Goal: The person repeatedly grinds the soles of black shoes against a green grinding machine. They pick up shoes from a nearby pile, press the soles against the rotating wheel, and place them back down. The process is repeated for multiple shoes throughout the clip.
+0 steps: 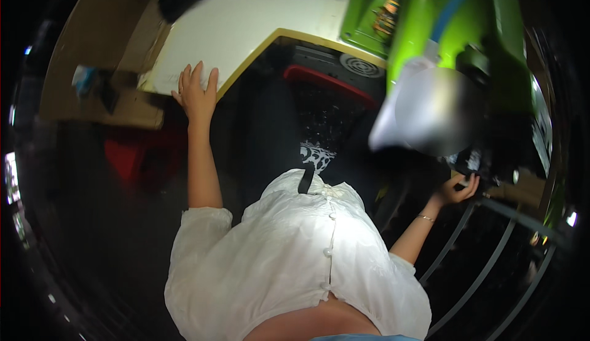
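Head view: white table (246,27) w/ yellow edge, green machine (455,40) at right, dark floor. Left hand (196,92) flat, fingers spread on table edge, holding nothing. Right hand (458,188) curls round dark part (476,163) under machine; grip partly hidden, blurred.

Dim scene; white table top (246,27) and green machine (442,27) brightly lit. Edges vignette black, straight lines bend, right side blurs.

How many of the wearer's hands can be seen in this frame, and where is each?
2. The left hand lies flat on the edge of the white table. The right hand reaches to the right and grips a dark part of the green machine; what it grips is blurred.
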Available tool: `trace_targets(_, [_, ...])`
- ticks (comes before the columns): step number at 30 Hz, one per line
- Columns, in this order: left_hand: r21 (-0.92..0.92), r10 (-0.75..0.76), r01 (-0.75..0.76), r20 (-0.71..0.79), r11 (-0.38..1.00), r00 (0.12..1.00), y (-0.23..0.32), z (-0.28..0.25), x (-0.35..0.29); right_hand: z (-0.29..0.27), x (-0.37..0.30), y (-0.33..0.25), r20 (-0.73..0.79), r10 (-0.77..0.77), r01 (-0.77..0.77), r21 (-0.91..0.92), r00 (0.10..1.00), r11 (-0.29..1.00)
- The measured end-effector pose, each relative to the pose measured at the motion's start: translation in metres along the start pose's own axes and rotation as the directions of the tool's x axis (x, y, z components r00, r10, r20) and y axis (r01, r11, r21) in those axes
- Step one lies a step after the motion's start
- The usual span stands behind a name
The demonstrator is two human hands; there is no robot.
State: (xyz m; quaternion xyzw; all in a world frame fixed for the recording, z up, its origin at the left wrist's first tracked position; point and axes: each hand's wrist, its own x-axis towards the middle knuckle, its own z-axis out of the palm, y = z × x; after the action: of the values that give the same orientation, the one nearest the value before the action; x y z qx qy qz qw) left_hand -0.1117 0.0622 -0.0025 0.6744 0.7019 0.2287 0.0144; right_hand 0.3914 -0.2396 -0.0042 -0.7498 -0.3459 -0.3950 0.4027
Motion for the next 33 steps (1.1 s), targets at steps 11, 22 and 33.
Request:
trace_targets(11, [-0.157, 0.1, -0.134, -0.205, 0.979, 0.974, -0.052, 0.026, -0.007, 0.059, -0.111, -0.154, 0.581, -0.388, -0.018, 0.57, 0.715, 0.821])
trace_targets(22, [-0.29, 0.022, -0.11, -0.29, 0.951, 0.957, -0.058, 0.032, -0.01, 0.055, -0.104, -0.332, 0.385, -0.762, -0.025, 0.899, 0.521, 0.437])
trace_targets(33, [-0.42, -0.052, -0.136, -0.405, 0.897, 0.913, -0.051, 0.029, -0.016, 0.119, -0.121, -0.453, 0.441, -0.826, -0.104, 0.895, 0.351, 0.434])
